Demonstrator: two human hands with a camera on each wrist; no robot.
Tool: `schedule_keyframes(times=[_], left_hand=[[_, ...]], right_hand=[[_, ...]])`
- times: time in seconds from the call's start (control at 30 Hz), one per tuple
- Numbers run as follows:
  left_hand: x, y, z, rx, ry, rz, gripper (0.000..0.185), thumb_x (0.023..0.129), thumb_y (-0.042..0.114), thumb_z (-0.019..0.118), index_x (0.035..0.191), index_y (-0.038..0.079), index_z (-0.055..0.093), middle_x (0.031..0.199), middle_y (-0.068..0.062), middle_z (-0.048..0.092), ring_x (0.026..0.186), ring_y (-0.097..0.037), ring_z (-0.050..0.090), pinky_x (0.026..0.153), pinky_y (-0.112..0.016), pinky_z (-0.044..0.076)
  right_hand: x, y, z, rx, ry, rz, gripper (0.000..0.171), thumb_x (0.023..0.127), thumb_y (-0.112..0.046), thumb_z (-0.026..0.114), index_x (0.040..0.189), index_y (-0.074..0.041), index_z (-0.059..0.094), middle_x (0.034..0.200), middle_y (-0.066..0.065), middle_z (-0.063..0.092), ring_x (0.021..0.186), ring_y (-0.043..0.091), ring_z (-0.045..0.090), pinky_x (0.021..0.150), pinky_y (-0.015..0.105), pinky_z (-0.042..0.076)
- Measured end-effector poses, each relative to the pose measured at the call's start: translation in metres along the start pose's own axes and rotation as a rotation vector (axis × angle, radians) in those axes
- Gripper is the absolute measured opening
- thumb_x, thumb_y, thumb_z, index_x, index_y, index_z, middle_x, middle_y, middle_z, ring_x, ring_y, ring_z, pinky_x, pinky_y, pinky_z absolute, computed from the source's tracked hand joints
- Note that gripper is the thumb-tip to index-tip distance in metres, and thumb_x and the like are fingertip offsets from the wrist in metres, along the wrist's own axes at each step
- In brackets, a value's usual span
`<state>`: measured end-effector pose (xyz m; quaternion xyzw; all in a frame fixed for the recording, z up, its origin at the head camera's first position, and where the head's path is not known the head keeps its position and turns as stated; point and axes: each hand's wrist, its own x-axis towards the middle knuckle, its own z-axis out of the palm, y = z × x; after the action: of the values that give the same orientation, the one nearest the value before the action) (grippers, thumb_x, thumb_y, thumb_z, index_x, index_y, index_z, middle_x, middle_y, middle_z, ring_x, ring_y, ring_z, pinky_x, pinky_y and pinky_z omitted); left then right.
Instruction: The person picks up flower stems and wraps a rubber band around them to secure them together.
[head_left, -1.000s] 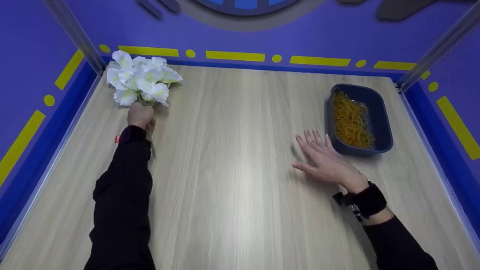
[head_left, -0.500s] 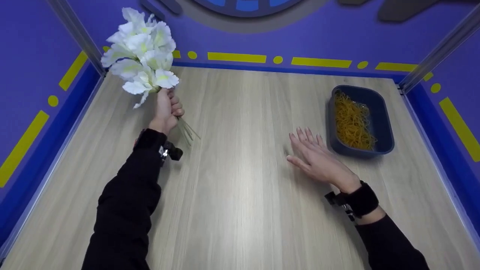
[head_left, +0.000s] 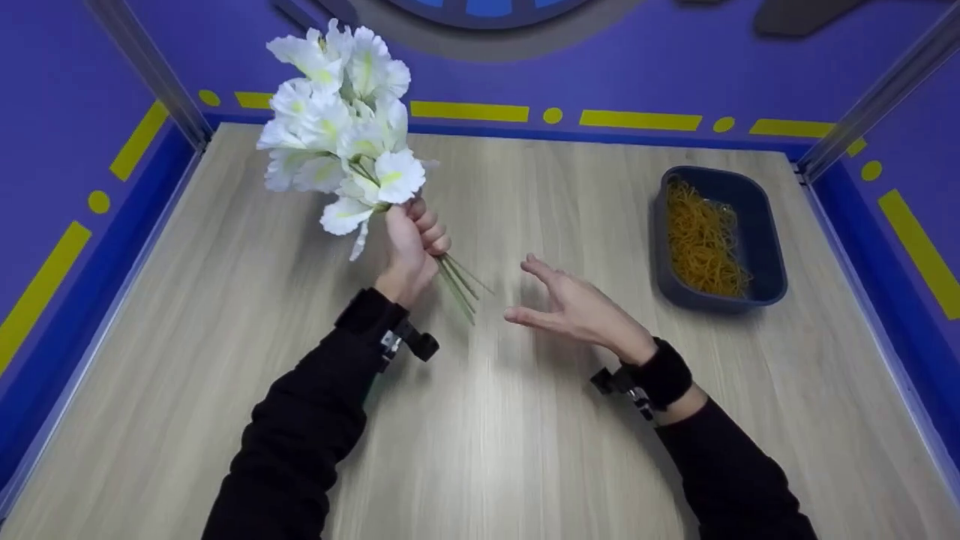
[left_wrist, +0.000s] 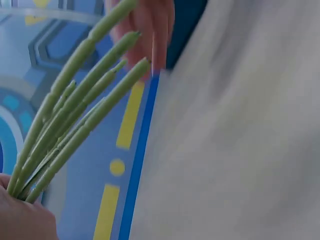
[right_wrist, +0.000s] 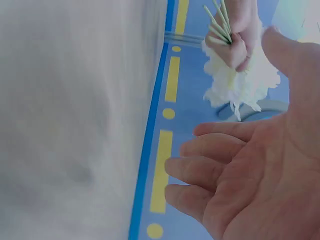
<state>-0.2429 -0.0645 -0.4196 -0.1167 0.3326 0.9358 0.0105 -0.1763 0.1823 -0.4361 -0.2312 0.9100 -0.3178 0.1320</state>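
Note:
A bunch of white flowers point(head_left: 337, 124) with yellow-green centres is gripped around its stems by my left hand point(head_left: 414, 244). The blossoms lean up and to the left, above the table. Below the fist, several green stems point(left_wrist: 75, 110) stick out toward my right hand, plain in the left wrist view. My right hand point(head_left: 577, 307) hovers a short way right of the stem ends, apart from them. Its palm faces the flowers and its fingers are spread, holding nothing, as the right wrist view also shows.
A dark blue-grey plastic box point(head_left: 769, 247) stands at the right rear of the wooden table point(head_left: 480, 435). Many yellow-brown rubber bands point(head_left: 701, 244) lie heaped in its left part. Blue-purple printed walls point(head_left: 495, 79) enclose the table's back and sides.
My left hand has lifted the flowers off the table's far left corner and carried them right, toward the middle. My right hand has moved left, away from the box, and turned its palm inward.

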Motion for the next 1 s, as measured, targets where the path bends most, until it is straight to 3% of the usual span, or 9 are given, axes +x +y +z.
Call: schedule_keyframes(times=[0.03, 0.1, 0.13, 0.2, 0.33, 0.47, 0.7, 0.83, 1.0], left_hand=[[-0.004, -0.008, 0.003, -0.016, -0.007, -0.001, 0.043, 0.107, 0.02, 0.031, 0.064, 0.018, 0.025, 0.052, 0.009, 0.02, 0.035, -0.001, 0.023, 0.036, -0.018, 0.015], [-0.012, -0.023, 0.009, -0.038, -0.018, -0.001, 0.042, 0.105, 0.017, 0.03, 0.064, 0.018, 0.025, 0.053, 0.009, 0.019, 0.035, -0.001, 0.023, 0.037, -0.018, 0.014], [-0.016, -0.03, 0.011, -0.044, -0.027, 0.0, 0.041, 0.104, 0.015, 0.029, 0.063, 0.018, 0.025, 0.053, 0.009, 0.018, 0.036, -0.001, 0.023, 0.038, -0.018, 0.014], [-0.022, -0.043, 0.014, -0.048, -0.048, 0.016, 0.039, 0.1, 0.011, 0.029, 0.062, 0.018, 0.024, 0.053, 0.009, 0.018, 0.036, 0.0, 0.022, 0.039, -0.017, 0.013], [-0.03, -0.061, 0.017, -0.021, -0.072, 0.067, 0.034, 0.09, 0.005, 0.027, 0.059, 0.02, 0.024, 0.051, 0.009, 0.018, 0.038, -0.001, 0.021, 0.04, -0.018, 0.012], [-0.037, -0.071, 0.02, 0.006, -0.094, 0.089, 0.035, 0.087, 0.004, 0.027, 0.056, 0.019, 0.024, 0.051, 0.008, 0.018, 0.04, -0.002, 0.019, 0.04, -0.02, 0.011], [-0.042, -0.064, 0.019, 0.016, -0.141, 0.039, 0.041, 0.096, 0.006, 0.028, 0.058, 0.018, 0.026, 0.051, 0.007, 0.021, 0.04, -0.002, 0.024, 0.042, -0.018, 0.018], [-0.042, -0.052, 0.014, -0.04, -0.16, 0.013, 0.049, 0.109, 0.019, 0.027, 0.06, 0.018, 0.031, 0.05, 0.008, 0.027, 0.041, -0.002, 0.029, 0.042, -0.016, 0.023], [-0.041, -0.037, 0.01, -0.134, -0.179, 0.016, 0.054, 0.112, 0.035, 0.024, 0.062, 0.019, 0.032, 0.05, 0.009, 0.029, 0.041, -0.002, 0.028, 0.042, -0.015, 0.021]], right_hand=[[0.003, -0.002, 0.001, 0.016, -0.01, 0.005, 0.101, 0.085, -0.073, 0.063, 0.156, -0.006, 0.035, 0.111, 0.013, 0.066, 0.081, 0.019, 0.064, 0.096, 0.042, 0.048], [0.008, -0.007, 0.004, 0.044, -0.036, 0.019, 0.103, 0.08, -0.072, 0.069, 0.154, -0.007, 0.039, 0.078, 0.006, 0.058, 0.055, 0.015, 0.043, 0.077, 0.04, 0.049], [0.009, -0.009, 0.006, 0.051, -0.045, 0.025, 0.103, 0.079, -0.072, 0.071, 0.152, -0.006, 0.041, 0.075, 0.004, 0.056, 0.054, 0.014, 0.04, 0.075, 0.039, 0.048], [0.012, -0.013, 0.009, 0.063, -0.054, 0.036, 0.096, 0.077, -0.067, 0.076, 0.147, -0.006, 0.049, 0.082, 0.003, 0.064, 0.066, 0.014, 0.055, 0.074, 0.04, 0.051], [0.016, -0.018, 0.017, 0.092, -0.074, 0.02, 0.047, 0.087, -0.042, 0.079, 0.113, -0.006, 0.064, 0.097, 0.004, 0.067, 0.082, 0.018, 0.062, 0.069, 0.035, 0.052], [0.018, -0.018, 0.026, 0.199, -0.089, -0.002, 0.016, 0.096, -0.02, 0.068, 0.091, -0.007, 0.06, 0.072, 0.002, 0.057, 0.06, 0.014, 0.053, 0.053, 0.027, 0.043], [0.02, -0.023, 0.036, 0.221, -0.039, -0.042, 0.039, 0.109, -0.035, 0.043, 0.084, -0.008, 0.057, 0.069, -0.005, 0.049, 0.054, 0.01, 0.046, 0.05, 0.027, 0.039], [0.017, -0.025, 0.036, 0.179, -0.012, -0.026, 0.044, 0.109, -0.037, 0.043, 0.07, -0.018, 0.045, 0.062, -0.01, 0.04, 0.052, 0.008, 0.036, 0.048, 0.026, 0.032], [0.014, -0.027, 0.036, 0.151, -0.044, -0.035, 0.045, 0.108, -0.036, 0.044, 0.066, -0.02, 0.039, 0.058, -0.011, 0.034, 0.05, 0.007, 0.031, 0.046, 0.026, 0.027]])
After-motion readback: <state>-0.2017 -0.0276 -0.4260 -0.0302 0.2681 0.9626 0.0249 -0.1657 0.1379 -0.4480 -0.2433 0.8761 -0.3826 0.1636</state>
